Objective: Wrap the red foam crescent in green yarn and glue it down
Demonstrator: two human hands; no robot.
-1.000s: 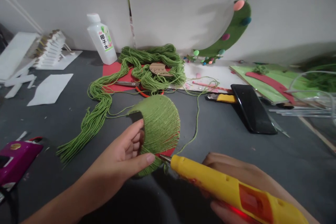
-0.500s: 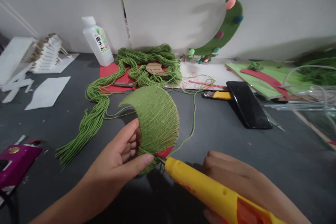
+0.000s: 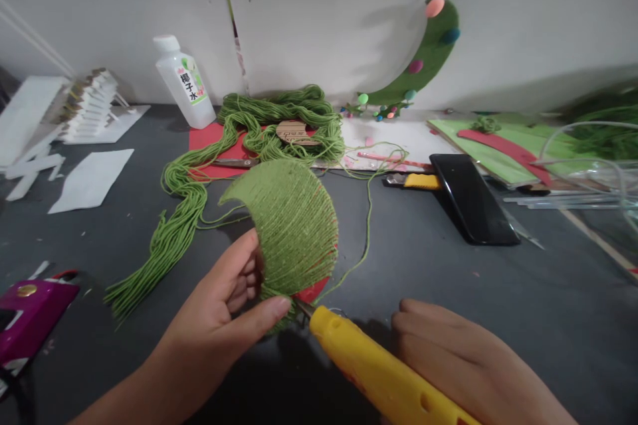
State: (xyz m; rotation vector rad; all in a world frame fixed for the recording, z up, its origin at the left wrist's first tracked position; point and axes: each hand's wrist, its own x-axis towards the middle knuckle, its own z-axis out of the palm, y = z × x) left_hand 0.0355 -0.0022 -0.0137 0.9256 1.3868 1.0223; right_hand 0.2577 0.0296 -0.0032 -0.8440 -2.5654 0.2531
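Observation:
My left hand (image 3: pixel 229 312) grips the lower left edge of a crescent (image 3: pixel 294 226) wrapped in green yarn, thumb in front and fingers curled behind. A patch of red backing (image 3: pixel 314 290) shows near its lower right edge. My right hand (image 3: pixel 458 358) is closed on a yellow hot glue gun (image 3: pixel 379 368), its handle out of frame. The gun's metal nozzle (image 3: pixel 304 307) points at the crescent beside my left thumb; whether it touches is unclear. A loose yarn strand (image 3: pixel 367 232) runs from the crescent toward the back.
Behind lie a green yarn skein (image 3: pixel 279 109), scissors (image 3: pixel 234 163) and a white-capped bottle (image 3: pixel 184 83). At right are a yellow utility knife (image 3: pixel 419 180) and black phone (image 3: pixel 471 199). A purple device (image 3: pixel 37 319) sits at left. A pom-pom-trimmed crescent (image 3: pixel 428 60) hangs against the wall.
The glue gun has shifted slightly down and left, and my right hand sits a little lower. The crescent has moved slightly left in my left hand's grip.

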